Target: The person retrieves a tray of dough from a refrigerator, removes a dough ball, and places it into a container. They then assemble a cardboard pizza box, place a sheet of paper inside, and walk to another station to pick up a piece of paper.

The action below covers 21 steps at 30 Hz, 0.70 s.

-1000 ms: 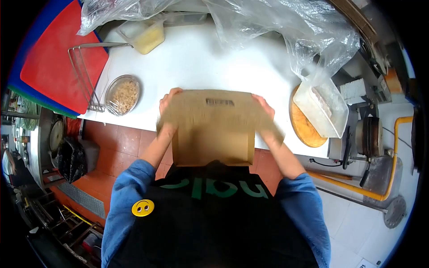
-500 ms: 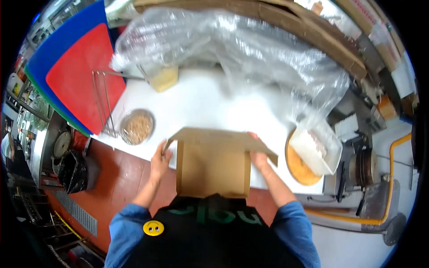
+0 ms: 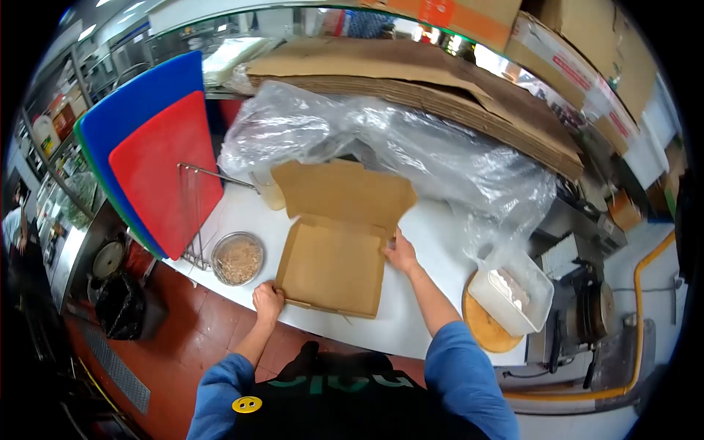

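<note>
Cardboard box (image 3: 331,270): base walls up, lid (image 3: 345,192) open, closing undone. Left hand (image 3: 268,302), fingers pinching near-left corner; right hand (image 3: 400,253), fingers gripping right wall near hinge.

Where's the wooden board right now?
In the head view, the round wooden board is at the right end of the white counter, partly under the translucent plastic container.

You've got bright, cool light, with ceiling lamps lit at upper left and a washed-out white counter (image 3: 433,293); specular glare streaks the clear plastic sheeting (image 3: 308,121). Your wide lens bends the scene into a circle, black at the corners, stretched and soft toward the rim. Center is fairly sharp, with soft shading inside the open cardboard box (image 3: 334,268).
</note>
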### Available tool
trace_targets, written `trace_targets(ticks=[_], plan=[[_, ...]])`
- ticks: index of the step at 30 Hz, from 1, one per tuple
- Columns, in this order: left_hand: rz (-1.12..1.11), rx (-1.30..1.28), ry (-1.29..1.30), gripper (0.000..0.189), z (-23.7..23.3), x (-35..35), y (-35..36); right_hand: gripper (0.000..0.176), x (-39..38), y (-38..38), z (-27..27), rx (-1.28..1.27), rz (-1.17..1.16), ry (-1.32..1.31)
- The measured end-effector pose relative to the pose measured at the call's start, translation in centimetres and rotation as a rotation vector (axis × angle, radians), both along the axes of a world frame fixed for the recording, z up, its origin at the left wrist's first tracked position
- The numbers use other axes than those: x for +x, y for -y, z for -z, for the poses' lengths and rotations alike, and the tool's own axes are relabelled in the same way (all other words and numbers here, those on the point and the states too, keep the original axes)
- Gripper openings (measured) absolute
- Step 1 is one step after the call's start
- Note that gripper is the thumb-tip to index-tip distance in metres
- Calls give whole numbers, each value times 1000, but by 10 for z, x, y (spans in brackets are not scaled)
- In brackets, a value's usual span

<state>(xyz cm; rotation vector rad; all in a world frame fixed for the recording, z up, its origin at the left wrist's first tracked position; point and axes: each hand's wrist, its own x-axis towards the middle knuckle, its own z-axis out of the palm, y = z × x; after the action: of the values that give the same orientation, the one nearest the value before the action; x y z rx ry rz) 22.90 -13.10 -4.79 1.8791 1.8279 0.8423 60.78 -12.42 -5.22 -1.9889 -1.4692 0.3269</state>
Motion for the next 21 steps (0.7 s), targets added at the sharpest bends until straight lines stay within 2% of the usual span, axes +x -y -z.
trace_targets(ticks=[1,2,4,6,7,8,9,10,11,12,13,14,15,16,17,19,20,21], plan=[[1,1,-60,12,0,2,-1,42,-5,15,-30,-39,47,-33],[2,6,-120,12,0,3,-1,42,-2,32,-38,-50,72,-39],[44,18,-127,13,1,1,-2,32,16,60,-54,221,115,264],[70,-21,-141,17,8,-4,-5,18,44,100,-79,378,351,178],[78,-30,-142,17,5,-4,-3,14,36,123,-137,527,396,-35],[69,-25,-90,21,-3,-5,-1,16,62,140,-146,671,424,-21],[56,-17,-38,25,-9,-7,-1,23,75,157,-162,652,582,278],[75,61,-45,38,-8,-14,-1,34,95,166,-175,759,632,146],[53,92,39,39,-35,-8,5,45,120,168,-186,864,679,9],[30,120,124,40,-74,-2,8,56,145,169,-188,853,735,-65],[33,277,169,41,-101,1,3,66,169,169,-188,837,788,-139],[36,434,214,41,-126,6,-6,66,193,168,-183,829,785,-140],[3,570,198,41,-143,5,-27,71,218,164,-176,708,698,-315],[12,709,314,45,-190,18,-36,75,233,156,-173,584,605,-484],[-34,811,269,51,-220,25,-53,75,235,144,-175,582,598,-486],[113,848,306,58,-278,44,-87,72,217,115,-175,468,508,-827],[170,757,322,60,-286,52,-114,72,196,106,-186,470,501,-828],[225,671,343,63,-287,58,-139,67,168,98,-211,411,310,-803]])
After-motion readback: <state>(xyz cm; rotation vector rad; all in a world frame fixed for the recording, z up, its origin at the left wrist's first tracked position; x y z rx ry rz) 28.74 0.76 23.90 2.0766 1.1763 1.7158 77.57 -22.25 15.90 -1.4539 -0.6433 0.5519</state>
